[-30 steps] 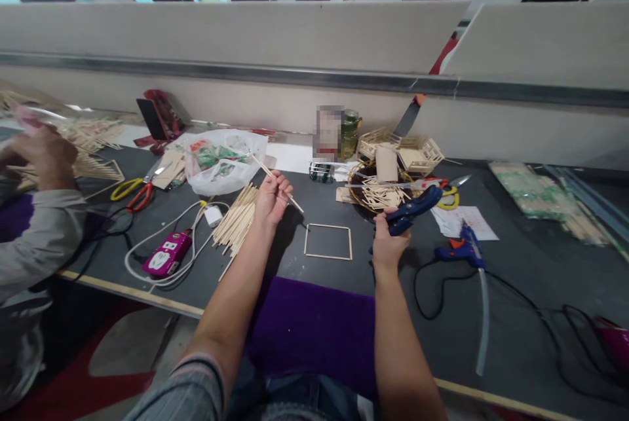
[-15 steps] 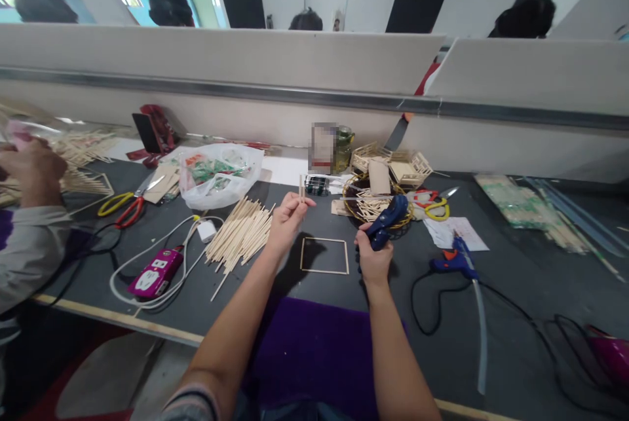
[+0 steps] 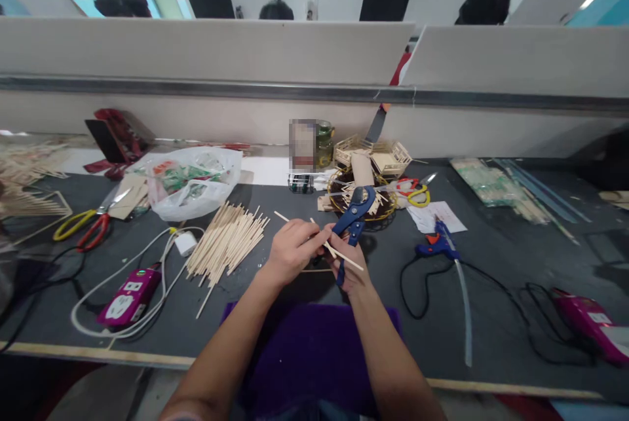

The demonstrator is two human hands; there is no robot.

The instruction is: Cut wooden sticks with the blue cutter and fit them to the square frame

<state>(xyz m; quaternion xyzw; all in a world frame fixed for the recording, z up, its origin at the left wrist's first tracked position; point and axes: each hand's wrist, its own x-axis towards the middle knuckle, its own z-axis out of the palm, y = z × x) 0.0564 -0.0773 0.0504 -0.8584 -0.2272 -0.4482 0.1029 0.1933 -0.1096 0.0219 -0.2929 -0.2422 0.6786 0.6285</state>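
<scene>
My left hand (image 3: 293,247) is closed on thin wooden sticks (image 3: 350,261), which lie crosswise in front of my right palm. Wrapped round the handles of a blue hand cutter (image 3: 354,211) is my right hand (image 3: 350,270), close against the left one. The cutter's head points up and away from me; I cannot tell whether a stick lies in its jaws. Below the hands, a rectangular stick frame (image 3: 317,270) on the table is mostly hidden. To the left of my left hand lies a loose pile of wooden sticks (image 3: 223,237).
A basket (image 3: 337,201) of short sticks stands beyond my hands. A blue glue gun (image 3: 442,244) with its cord lies to the right. At left are a white plastic bag (image 3: 196,179), scissors (image 3: 93,231) and a purple power strip (image 3: 130,296). A low partition (image 3: 206,54) runs behind.
My hands have come together over the stick frame, bringing the sticks against the cutter. The view has shifted right, and the neighbour's hand at far left has left the picture.
</scene>
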